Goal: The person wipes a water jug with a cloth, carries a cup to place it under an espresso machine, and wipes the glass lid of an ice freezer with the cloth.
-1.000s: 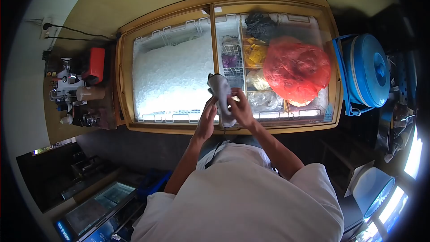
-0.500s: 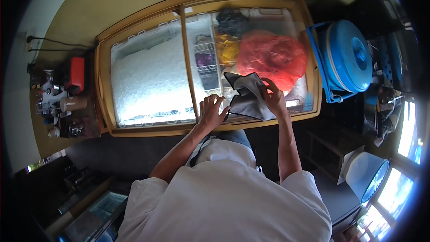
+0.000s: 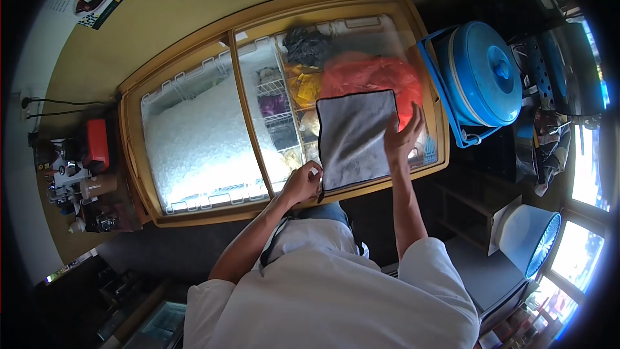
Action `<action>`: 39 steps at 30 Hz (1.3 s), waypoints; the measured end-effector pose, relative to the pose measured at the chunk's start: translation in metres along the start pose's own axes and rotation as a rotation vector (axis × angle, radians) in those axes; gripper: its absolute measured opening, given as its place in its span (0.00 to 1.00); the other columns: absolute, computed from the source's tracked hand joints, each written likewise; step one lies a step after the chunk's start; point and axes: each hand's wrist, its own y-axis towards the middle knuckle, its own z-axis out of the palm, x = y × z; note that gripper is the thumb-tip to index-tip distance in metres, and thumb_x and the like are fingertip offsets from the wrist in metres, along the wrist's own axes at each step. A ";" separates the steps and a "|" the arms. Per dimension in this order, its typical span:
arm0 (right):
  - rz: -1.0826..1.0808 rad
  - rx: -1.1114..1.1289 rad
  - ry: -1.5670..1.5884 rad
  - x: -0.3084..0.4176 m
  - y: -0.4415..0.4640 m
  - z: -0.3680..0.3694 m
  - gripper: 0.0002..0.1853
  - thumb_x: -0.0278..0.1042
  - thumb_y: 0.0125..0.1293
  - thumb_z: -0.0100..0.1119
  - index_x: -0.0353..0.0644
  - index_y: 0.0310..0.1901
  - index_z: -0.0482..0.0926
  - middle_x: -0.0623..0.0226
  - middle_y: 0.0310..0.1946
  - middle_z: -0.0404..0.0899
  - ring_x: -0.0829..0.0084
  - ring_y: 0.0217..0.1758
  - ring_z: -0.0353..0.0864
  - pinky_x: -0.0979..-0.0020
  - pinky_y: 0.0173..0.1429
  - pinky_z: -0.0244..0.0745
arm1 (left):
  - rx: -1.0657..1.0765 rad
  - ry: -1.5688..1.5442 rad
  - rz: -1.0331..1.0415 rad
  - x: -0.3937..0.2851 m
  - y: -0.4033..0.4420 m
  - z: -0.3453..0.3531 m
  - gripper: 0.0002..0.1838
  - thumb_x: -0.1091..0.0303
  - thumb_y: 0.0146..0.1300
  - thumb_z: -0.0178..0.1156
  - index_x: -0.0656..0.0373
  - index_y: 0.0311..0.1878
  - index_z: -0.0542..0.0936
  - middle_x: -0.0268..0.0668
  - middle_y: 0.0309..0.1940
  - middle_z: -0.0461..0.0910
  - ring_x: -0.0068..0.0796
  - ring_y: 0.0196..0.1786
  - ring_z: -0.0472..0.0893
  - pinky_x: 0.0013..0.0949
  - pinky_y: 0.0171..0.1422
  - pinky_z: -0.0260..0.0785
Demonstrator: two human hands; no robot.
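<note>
A grey cloth with a dark border lies spread out over the glass lid on the right half of a chest freezer. At its lower left corner, the fingers of my left hand are closed on the edge. My right hand is at the cloth's right edge, fingers stretched out and apart. Beneath the glass, partly covered by the cloth, are a red plastic bag, a yellow packet and a black bag.
Crushed ice fills the freezer's left side, beside wire baskets. A blue lidded cooler stands against the right end. To the left is a red box among small items. A white and blue container sits at lower right.
The cloth has gone from bunched and folded to spread flat. My left hand has closed on its corner, and my right hand has opened at its right side. The view has shifted slightly.
</note>
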 end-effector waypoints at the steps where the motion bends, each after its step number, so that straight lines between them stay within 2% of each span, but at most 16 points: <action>1: 0.002 0.000 0.011 0.010 -0.013 0.002 0.34 0.39 0.66 0.66 0.52 0.72 0.65 0.46 0.73 0.62 0.40 0.75 0.61 0.45 0.72 0.61 | -0.010 -0.015 0.013 0.001 -0.004 0.002 0.12 0.65 0.70 0.63 0.60 0.51 0.77 0.39 0.26 0.85 0.30 0.30 0.86 0.35 0.35 0.75; 3: -0.047 0.244 -0.202 0.040 -0.054 0.005 0.42 0.52 0.61 0.69 0.55 0.75 0.63 0.48 0.75 0.58 0.39 0.80 0.51 0.33 0.76 0.48 | -0.084 -0.060 0.109 0.020 -0.007 0.005 0.16 0.65 0.69 0.64 0.60 0.56 0.76 0.38 0.27 0.85 0.29 0.30 0.86 0.33 0.36 0.75; 4: 0.094 0.418 -0.207 0.053 -0.073 0.011 0.47 0.65 0.59 0.66 0.59 0.77 0.60 0.51 0.78 0.53 0.44 0.84 0.42 0.26 0.76 0.33 | -0.105 -0.046 0.093 0.014 -0.013 -0.001 0.17 0.65 0.69 0.65 0.60 0.57 0.76 0.39 0.28 0.85 0.29 0.31 0.86 0.32 0.38 0.77; 8: -0.074 0.407 -0.449 0.022 -0.073 0.037 0.50 0.76 0.58 0.59 0.63 0.79 0.58 0.52 0.82 0.45 0.46 0.85 0.40 0.26 0.76 0.30 | -0.274 -0.101 0.203 0.042 -0.022 -0.021 0.12 0.66 0.71 0.63 0.62 0.51 0.79 0.39 0.32 0.85 0.30 0.37 0.86 0.33 0.45 0.78; 13: 0.068 0.239 -0.554 0.014 0.032 0.090 0.46 0.77 0.64 0.49 0.65 0.80 0.54 0.54 0.82 0.43 0.46 0.85 0.38 0.26 0.77 0.30 | -0.389 -0.208 0.086 0.056 -0.039 -0.048 0.13 0.66 0.74 0.60 0.64 0.54 0.79 0.41 0.43 0.86 0.29 0.50 0.86 0.32 0.55 0.76; 14: 0.093 0.242 -0.570 0.019 0.041 0.099 0.46 0.78 0.65 0.47 0.65 0.80 0.54 0.54 0.82 0.42 0.46 0.85 0.38 0.26 0.77 0.30 | -0.422 -0.234 0.094 0.060 -0.039 -0.050 0.10 0.71 0.72 0.60 0.65 0.53 0.79 0.41 0.42 0.87 0.31 0.49 0.87 0.32 0.53 0.78; 17: -0.238 0.491 -0.469 0.070 0.023 0.124 0.46 0.79 0.64 0.44 0.69 0.80 0.52 0.53 0.82 0.41 0.47 0.85 0.36 0.27 0.77 0.28 | -0.487 -0.287 0.112 0.078 -0.036 -0.047 0.11 0.71 0.72 0.60 0.66 0.53 0.79 0.40 0.42 0.87 0.30 0.48 0.87 0.32 0.53 0.78; 21: -0.884 0.757 -0.199 0.096 0.001 0.139 0.44 0.77 0.60 0.53 0.68 0.76 0.63 0.54 0.81 0.47 0.50 0.84 0.43 0.27 0.77 0.32 | -0.499 -0.281 0.106 0.074 -0.039 -0.049 0.11 0.69 0.73 0.61 0.64 0.52 0.80 0.40 0.42 0.87 0.28 0.47 0.86 0.31 0.53 0.77; 23: -0.815 0.652 -0.177 0.097 0.039 0.159 0.44 0.77 0.59 0.54 0.69 0.76 0.63 0.56 0.81 0.48 0.52 0.84 0.45 0.27 0.77 0.34 | -0.533 -0.301 0.114 0.070 -0.043 -0.051 0.11 0.68 0.73 0.61 0.63 0.52 0.80 0.41 0.41 0.87 0.28 0.46 0.86 0.32 0.52 0.77; 24: -0.667 0.606 -0.270 0.100 0.061 0.172 0.45 0.78 0.60 0.52 0.68 0.77 0.61 0.54 0.81 0.47 0.52 0.84 0.45 0.28 0.78 0.34 | -0.542 -0.303 0.103 0.071 -0.045 -0.051 0.11 0.68 0.73 0.61 0.63 0.52 0.80 0.41 0.41 0.87 0.28 0.46 0.86 0.32 0.51 0.77; 25: -0.530 0.487 -0.280 0.098 0.076 0.195 0.47 0.79 0.61 0.50 0.67 0.78 0.58 0.52 0.81 0.46 0.49 0.84 0.43 0.28 0.78 0.32 | -0.552 -0.304 0.098 0.072 -0.047 -0.051 0.11 0.67 0.73 0.61 0.63 0.52 0.80 0.41 0.41 0.87 0.28 0.46 0.86 0.32 0.51 0.77; 27: -0.424 0.441 -0.381 0.113 0.085 0.223 0.48 0.81 0.62 0.48 0.65 0.79 0.57 0.49 0.81 0.44 0.45 0.84 0.40 0.27 0.77 0.31 | -0.584 -0.312 0.069 0.080 -0.048 -0.049 0.10 0.67 0.73 0.60 0.63 0.51 0.80 0.41 0.41 0.86 0.29 0.46 0.86 0.32 0.49 0.76; 30: -0.695 0.568 -0.308 0.149 0.044 0.228 0.47 0.81 0.62 0.46 0.65 0.78 0.59 0.44 0.80 0.44 0.44 0.84 0.40 0.28 0.77 0.30 | -0.588 -0.322 0.040 0.078 -0.052 -0.046 0.11 0.66 0.74 0.60 0.63 0.51 0.80 0.41 0.42 0.86 0.29 0.46 0.86 0.32 0.48 0.77; 33: -0.873 0.726 -0.135 0.160 0.027 0.215 0.46 0.80 0.62 0.48 0.65 0.77 0.61 0.48 0.80 0.49 0.48 0.84 0.44 0.29 0.78 0.33 | -0.550 -0.322 0.035 0.079 -0.052 -0.049 0.11 0.65 0.74 0.60 0.62 0.52 0.80 0.41 0.43 0.86 0.30 0.47 0.86 0.32 0.46 0.78; 36: -0.736 0.613 -0.217 0.128 0.074 0.219 0.44 0.79 0.64 0.46 0.67 0.78 0.59 0.53 0.80 0.49 0.49 0.84 0.43 0.32 0.80 0.32 | -0.551 -0.293 0.042 0.082 -0.055 -0.050 0.12 0.65 0.75 0.59 0.62 0.53 0.79 0.42 0.45 0.86 0.31 0.50 0.86 0.34 0.52 0.77; 39: -0.326 0.466 -0.218 0.079 0.132 0.214 0.43 0.76 0.65 0.48 0.65 0.78 0.59 0.50 0.79 0.52 0.48 0.83 0.47 0.34 0.80 0.37 | -0.530 -0.347 0.009 0.089 -0.062 -0.051 0.13 0.64 0.76 0.58 0.63 0.54 0.78 0.40 0.46 0.86 0.31 0.50 0.85 0.34 0.52 0.77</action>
